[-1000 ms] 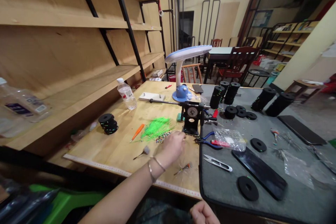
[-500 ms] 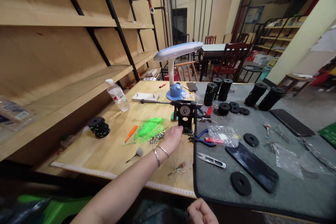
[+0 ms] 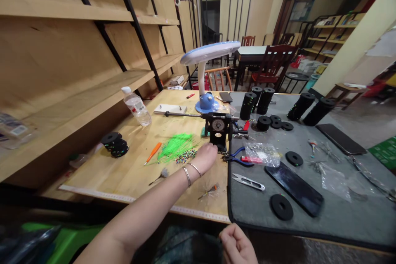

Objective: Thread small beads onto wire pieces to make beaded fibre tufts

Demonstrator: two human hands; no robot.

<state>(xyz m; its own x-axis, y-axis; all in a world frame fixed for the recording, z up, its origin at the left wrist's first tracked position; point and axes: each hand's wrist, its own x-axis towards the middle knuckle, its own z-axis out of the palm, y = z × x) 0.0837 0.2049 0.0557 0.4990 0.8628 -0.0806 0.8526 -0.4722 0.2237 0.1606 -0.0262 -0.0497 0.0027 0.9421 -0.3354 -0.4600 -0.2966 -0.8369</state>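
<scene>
My left hand is stretched over the wooden table at the foot of a black winding machine with a round dial and a long rod pointing left. Its fingers are curled down, and the fingertips are mostly hidden, so I cannot see what they pinch. Low at the table's front edge, my right hand is closed with fingers bent; anything inside is hidden. Left of the machine lie a heap of bright green strands and a pile of mixed coloured beads. Blue-handled pliers lie just right of the machine.
A blue and white lamp stands behind the machine. On the grey mat are thread snips, a dark phone, a clear bag and several black foam spools. A water bottle stands by the shelves.
The camera view has tipped down a little, so the table appears slightly higher. My left hand remains at the machine's foot with hardly any shift, and my right hand stays closed at the front edge.
</scene>
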